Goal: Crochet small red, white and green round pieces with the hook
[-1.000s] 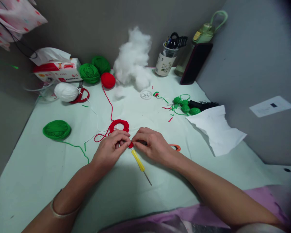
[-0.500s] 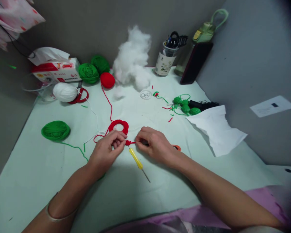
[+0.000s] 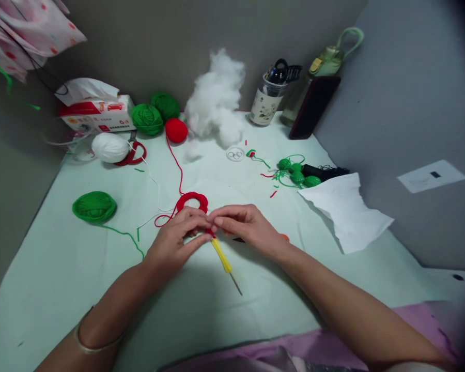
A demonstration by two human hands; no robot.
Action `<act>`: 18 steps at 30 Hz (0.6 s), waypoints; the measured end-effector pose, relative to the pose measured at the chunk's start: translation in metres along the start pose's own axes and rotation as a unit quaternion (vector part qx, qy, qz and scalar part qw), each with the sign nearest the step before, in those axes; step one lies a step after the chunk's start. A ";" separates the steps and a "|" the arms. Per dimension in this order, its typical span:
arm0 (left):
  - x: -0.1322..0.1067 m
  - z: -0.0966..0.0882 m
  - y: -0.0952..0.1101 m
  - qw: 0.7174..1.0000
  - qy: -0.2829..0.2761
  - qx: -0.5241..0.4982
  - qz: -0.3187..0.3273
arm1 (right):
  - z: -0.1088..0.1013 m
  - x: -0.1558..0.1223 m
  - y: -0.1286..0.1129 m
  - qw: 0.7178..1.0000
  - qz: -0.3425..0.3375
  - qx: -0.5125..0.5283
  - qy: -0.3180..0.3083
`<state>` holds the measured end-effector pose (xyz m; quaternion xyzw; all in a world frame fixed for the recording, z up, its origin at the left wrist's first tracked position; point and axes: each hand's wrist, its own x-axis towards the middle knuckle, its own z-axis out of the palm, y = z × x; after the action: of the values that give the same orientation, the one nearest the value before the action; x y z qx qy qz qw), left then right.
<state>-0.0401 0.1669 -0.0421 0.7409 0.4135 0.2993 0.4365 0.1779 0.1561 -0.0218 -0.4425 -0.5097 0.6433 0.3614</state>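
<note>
A small red crocheted piece (image 3: 210, 233) is pinched in the fingers of my left hand (image 3: 180, 232), mostly hidden by them. Sticking out of it toward me is a crochet hook (image 3: 221, 256) with a yellow handle and a bare metal end. My right hand (image 3: 244, 225) has its thumb and fingertips pressed together right against the left fingertips; what they grip, if anything, is hidden. Just beyond the left hand lies a red ring-shaped crocheted piece (image 3: 192, 197), with red yarn running back to a red ball (image 3: 176, 130). Under the right hand a dark-bladed tool with an orange handle (image 3: 284, 237) partly shows.
Green yarn balls (image 3: 94, 206), a white yarn ball (image 3: 110, 148) and red-handled scissors (image 3: 136, 154) lie left. White stuffing (image 3: 217, 101), a cup of tools (image 3: 268, 101), a phone (image 3: 315, 107) and a bottle stand behind. Green crocheted balls (image 3: 296, 175) and white paper (image 3: 346, 209) lie right.
My right hand has moved left, from pulling a strand of red yarn apart from the left hand to meeting its fingertips. The left fingers now cover more of the red piece.
</note>
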 end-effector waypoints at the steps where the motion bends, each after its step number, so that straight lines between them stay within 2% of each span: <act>1: 0.001 0.000 0.000 1.000 0.008 -0.001 0.006 | -0.001 0.000 0.001 1.000 -0.007 -0.011 0.013; 4: 0.001 0.000 0.001 0.999 0.041 -0.013 -0.013 | -0.002 0.001 0.004 0.996 -0.022 -0.063 0.053; 8: 0.001 -0.001 0.002 0.996 0.054 -0.052 -0.057 | 0.001 0.000 0.010 0.981 -0.068 -0.177 0.045; 14: 0.002 -0.001 0.006 0.981 0.065 -0.141 -0.119 | 0.008 -0.001 0.018 0.911 -0.099 -0.400 0.001; 18: 0.003 -0.005 0.007 0.971 0.083 -0.179 -0.138 | 0.012 -0.001 0.018 0.885 -0.107 -0.453 -0.006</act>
<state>-0.0402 0.1695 -0.0338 0.5592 0.4860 0.3660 0.5632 0.1668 0.1476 -0.0385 -0.4969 -0.7919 0.3027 0.1853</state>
